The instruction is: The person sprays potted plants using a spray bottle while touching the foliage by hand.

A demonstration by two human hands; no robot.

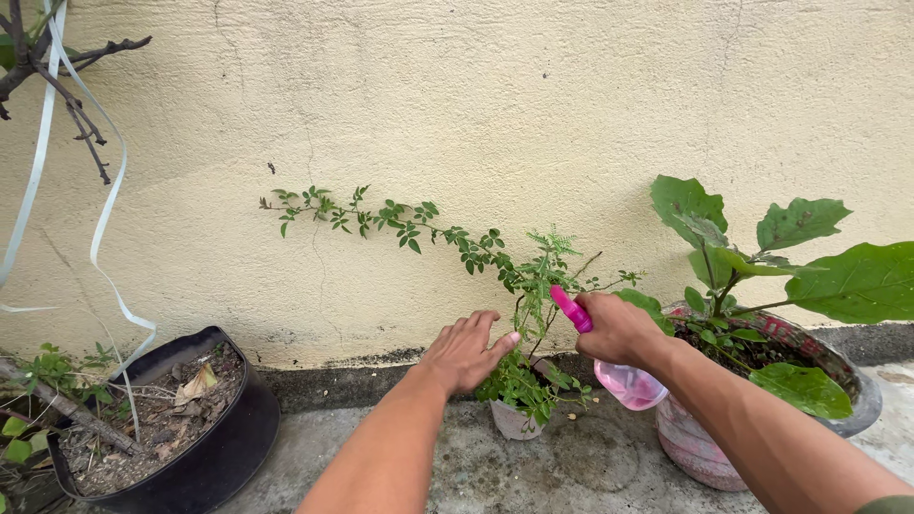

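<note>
1. Head view: right hand [619,328] closed around pink spray bottle [624,379], nozzle just right of small potted plant [522,381].
2. Left hand [466,350] open, fingers among that plant's leaves, gripping nothing.
3. Broad-leaved pot plant [762,276] right of it; black pot [205,457] well left.

Soft even daylight (no glare), sharp pic

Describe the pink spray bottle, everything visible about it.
The spray bottle has a bright pink nozzle head and a translucent pale pink body, plastic by its look. The right hand grips its neck, hiding the trigger. It is tilted, nozzle pointing up-left at the small potted plant, body hanging low right. Liquid level cannot be told.
</note>
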